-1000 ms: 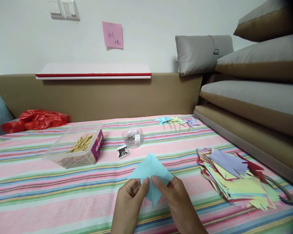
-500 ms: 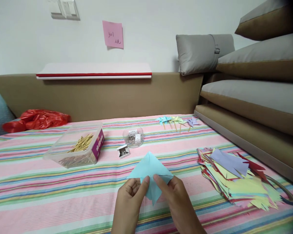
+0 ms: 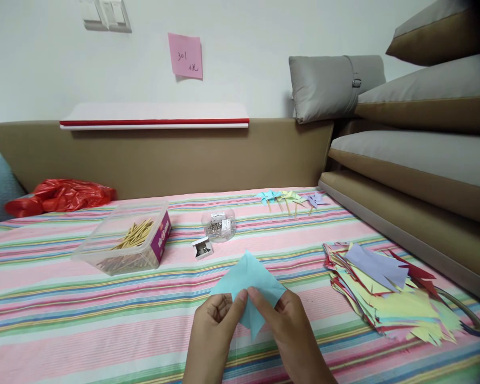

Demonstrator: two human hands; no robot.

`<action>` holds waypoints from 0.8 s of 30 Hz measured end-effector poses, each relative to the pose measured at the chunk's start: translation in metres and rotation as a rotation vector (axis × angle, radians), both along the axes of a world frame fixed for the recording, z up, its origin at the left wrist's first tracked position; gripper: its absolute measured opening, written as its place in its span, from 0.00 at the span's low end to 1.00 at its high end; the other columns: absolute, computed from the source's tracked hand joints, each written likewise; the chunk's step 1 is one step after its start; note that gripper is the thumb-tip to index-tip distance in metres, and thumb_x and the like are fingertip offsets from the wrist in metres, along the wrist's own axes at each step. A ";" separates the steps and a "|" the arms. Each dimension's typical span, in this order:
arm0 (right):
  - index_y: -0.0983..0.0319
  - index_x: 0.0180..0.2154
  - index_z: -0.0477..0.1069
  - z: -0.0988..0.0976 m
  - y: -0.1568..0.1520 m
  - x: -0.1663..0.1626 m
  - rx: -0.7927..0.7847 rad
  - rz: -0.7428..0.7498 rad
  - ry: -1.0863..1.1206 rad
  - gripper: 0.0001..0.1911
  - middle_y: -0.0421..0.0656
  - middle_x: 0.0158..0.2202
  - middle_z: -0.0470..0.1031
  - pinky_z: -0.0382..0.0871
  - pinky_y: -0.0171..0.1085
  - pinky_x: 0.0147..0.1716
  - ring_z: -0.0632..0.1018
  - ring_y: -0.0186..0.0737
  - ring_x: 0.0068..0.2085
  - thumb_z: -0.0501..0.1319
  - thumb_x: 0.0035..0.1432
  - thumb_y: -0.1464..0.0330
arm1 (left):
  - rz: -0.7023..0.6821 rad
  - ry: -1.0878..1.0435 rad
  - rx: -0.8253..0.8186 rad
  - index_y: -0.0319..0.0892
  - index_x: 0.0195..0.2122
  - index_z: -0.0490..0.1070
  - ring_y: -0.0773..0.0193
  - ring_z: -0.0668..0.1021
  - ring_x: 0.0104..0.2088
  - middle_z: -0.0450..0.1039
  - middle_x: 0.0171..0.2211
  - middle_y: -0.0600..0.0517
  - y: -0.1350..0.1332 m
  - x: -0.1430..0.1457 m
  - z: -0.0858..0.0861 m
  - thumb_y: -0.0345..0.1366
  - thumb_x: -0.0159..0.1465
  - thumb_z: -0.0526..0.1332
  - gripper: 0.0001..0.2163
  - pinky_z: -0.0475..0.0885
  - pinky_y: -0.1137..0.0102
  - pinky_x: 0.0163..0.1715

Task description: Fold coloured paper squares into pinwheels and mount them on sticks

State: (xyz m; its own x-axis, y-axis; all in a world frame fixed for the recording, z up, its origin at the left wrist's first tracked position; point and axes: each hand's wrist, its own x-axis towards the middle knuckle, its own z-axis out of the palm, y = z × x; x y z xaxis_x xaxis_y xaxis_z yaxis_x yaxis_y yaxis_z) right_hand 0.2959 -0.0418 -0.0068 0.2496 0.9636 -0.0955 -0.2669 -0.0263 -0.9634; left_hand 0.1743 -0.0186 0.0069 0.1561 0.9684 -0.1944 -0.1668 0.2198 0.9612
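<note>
A light blue paper piece (image 3: 246, 280) is held just above the striped cloth (image 3: 64, 314) at the bottom centre. My left hand (image 3: 212, 333) pinches its lower left part with thumb and forefinger. My right hand (image 3: 290, 330) pinches it from the right, forefinger meeting the left thumb at the paper's middle. A pile of cut coloured papers (image 3: 388, 296) lies to the right of my hands.
A clear box of wooden sticks (image 3: 124, 242), a round tub of pins (image 3: 218, 224) and a small open pin box (image 3: 202, 249) sit beyond my hands. Finished paper pinwheels (image 3: 290, 198) lie at the back. A red bag (image 3: 60, 194) lies far left; sofa cushions (image 3: 416, 154) rise on the right.
Almost nothing has moved; my fingers shift slightly on the blue paper, which stays in the same place.
</note>
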 end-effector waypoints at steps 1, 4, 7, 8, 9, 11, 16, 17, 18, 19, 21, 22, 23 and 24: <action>0.64 0.28 0.73 0.000 0.001 -0.001 0.002 -0.004 0.013 0.20 0.39 0.23 0.71 0.65 0.35 0.27 0.70 0.36 0.26 0.69 0.54 0.53 | 0.001 -0.009 -0.003 0.43 0.20 0.65 0.66 0.64 0.26 0.60 0.21 0.58 0.000 0.000 0.000 0.45 0.48 0.75 0.19 0.62 0.73 0.25; 0.59 0.44 0.71 -0.001 0.001 -0.003 0.082 -0.132 0.094 0.20 0.44 0.37 0.77 0.73 0.38 0.33 0.77 0.42 0.35 0.68 0.56 0.55 | 0.015 -0.053 -0.027 0.42 0.21 0.69 0.66 0.66 0.27 0.64 0.22 0.57 0.003 -0.002 0.000 0.45 0.50 0.74 0.17 0.65 0.73 0.27; 0.52 0.54 0.61 0.001 -0.004 0.001 0.317 -0.275 -0.141 0.19 0.49 0.58 0.67 0.76 0.46 0.43 0.78 0.45 0.46 0.60 0.63 0.61 | 0.062 -0.132 -0.062 0.40 0.24 0.74 0.64 0.71 0.29 0.70 0.24 0.55 0.007 -0.006 0.001 0.45 0.52 0.74 0.15 0.70 0.71 0.33; 0.51 0.54 0.62 0.001 -0.007 0.005 0.402 -0.253 -0.340 0.17 0.50 0.63 0.60 0.74 0.50 0.48 0.75 0.48 0.53 0.59 0.64 0.66 | 0.071 -0.164 -0.076 0.40 0.25 0.76 0.64 0.72 0.30 0.72 0.25 0.54 0.008 -0.008 0.002 0.45 0.52 0.74 0.14 0.70 0.71 0.34; 0.52 0.53 0.64 0.002 -0.009 0.008 0.480 -0.201 -0.566 0.17 0.49 0.67 0.53 0.70 0.53 0.53 0.69 0.51 0.60 0.58 0.63 0.70 | 0.075 -0.195 -0.089 0.40 0.26 0.77 0.63 0.73 0.31 0.74 0.26 0.53 0.009 -0.010 0.002 0.45 0.53 0.73 0.13 0.71 0.70 0.35; 0.52 0.49 0.70 0.003 -0.013 0.015 0.577 -0.088 -0.953 0.19 0.44 0.70 0.43 0.61 0.57 0.61 0.55 0.56 0.69 0.57 0.61 0.77 | 0.071 -0.245 -0.114 0.40 0.27 0.78 0.63 0.75 0.32 0.76 0.28 0.52 0.011 -0.012 0.003 0.44 0.54 0.73 0.12 0.72 0.70 0.36; 0.53 0.40 0.75 0.003 -0.011 0.024 0.650 -0.043 -1.232 0.15 0.40 0.68 0.45 0.55 0.58 0.63 0.50 0.57 0.69 0.58 0.61 0.79 | 0.091 -0.279 -0.144 0.39 0.27 0.79 0.65 0.75 0.30 0.76 0.27 0.52 0.010 -0.013 0.006 0.43 0.51 0.75 0.13 0.72 0.72 0.34; 0.52 0.39 0.75 0.003 -0.010 0.024 0.652 -0.040 -1.236 0.13 0.39 0.68 0.47 0.56 0.57 0.62 0.50 0.57 0.69 0.59 0.62 0.77 | 0.092 -0.275 -0.147 0.39 0.27 0.79 0.65 0.75 0.30 0.76 0.27 0.52 0.009 -0.013 0.006 0.43 0.51 0.75 0.13 0.72 0.72 0.33; 0.52 0.38 0.76 0.004 -0.009 0.024 0.645 -0.036 -1.226 0.12 0.38 0.67 0.50 0.56 0.56 0.62 0.51 0.56 0.68 0.59 0.63 0.76 | 0.090 -0.262 -0.143 0.39 0.27 0.78 0.65 0.74 0.30 0.76 0.27 0.52 0.009 -0.013 0.006 0.43 0.51 0.75 0.13 0.72 0.72 0.33; 0.52 0.38 0.76 0.004 -0.009 0.024 0.633 -0.033 -1.203 0.11 0.38 0.66 0.52 0.57 0.55 0.62 0.51 0.55 0.68 0.59 0.64 0.74 | 0.088 -0.244 -0.133 0.39 0.26 0.77 0.65 0.74 0.29 0.75 0.26 0.53 0.009 -0.013 0.005 0.43 0.51 0.75 0.13 0.71 0.72 0.32; 0.50 0.39 0.77 0.005 -0.009 0.023 0.590 -0.027 -1.129 0.10 0.38 0.66 0.54 0.58 0.53 0.62 0.52 0.53 0.68 0.60 0.65 0.71 | 0.085 -0.203 -0.104 0.40 0.25 0.76 0.66 0.72 0.28 0.73 0.25 0.54 0.009 -0.013 0.003 0.44 0.52 0.74 0.13 0.70 0.72 0.31; 0.50 0.39 0.77 0.006 -0.010 0.023 0.558 -0.021 -1.083 0.09 0.38 0.66 0.56 0.59 0.53 0.61 0.53 0.52 0.68 0.59 0.66 0.70 | 0.085 -0.183 -0.089 0.40 0.25 0.74 0.66 0.71 0.27 0.71 0.24 0.55 0.009 -0.013 0.002 0.44 0.52 0.74 0.14 0.69 0.72 0.30; 0.50 0.39 0.77 0.006 -0.010 0.022 0.521 -0.018 -1.035 0.09 0.38 0.66 0.57 0.59 0.53 0.61 0.53 0.52 0.68 0.59 0.66 0.69 | 0.086 -0.159 -0.077 0.40 0.24 0.74 0.66 0.70 0.27 0.70 0.24 0.56 0.008 -0.013 0.001 0.44 0.52 0.74 0.14 0.69 0.72 0.30; 0.50 0.39 0.77 0.007 -0.010 0.021 0.482 -0.014 -0.988 0.09 0.39 0.66 0.57 0.60 0.53 0.61 0.53 0.52 0.68 0.59 0.67 0.67 | 0.085 -0.133 -0.066 0.40 0.24 0.73 0.66 0.69 0.27 0.68 0.24 0.56 0.008 -0.013 0.000 0.44 0.52 0.74 0.15 0.68 0.72 0.30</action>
State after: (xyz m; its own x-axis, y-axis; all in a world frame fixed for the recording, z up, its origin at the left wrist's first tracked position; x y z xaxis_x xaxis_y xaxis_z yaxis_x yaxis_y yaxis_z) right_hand 0.3173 -0.0522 0.0004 0.0199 0.8425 0.5383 0.6301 0.4075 -0.6610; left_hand 0.1611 -0.0105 0.0065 0.1027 0.9651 -0.2408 -0.3118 0.2611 0.9136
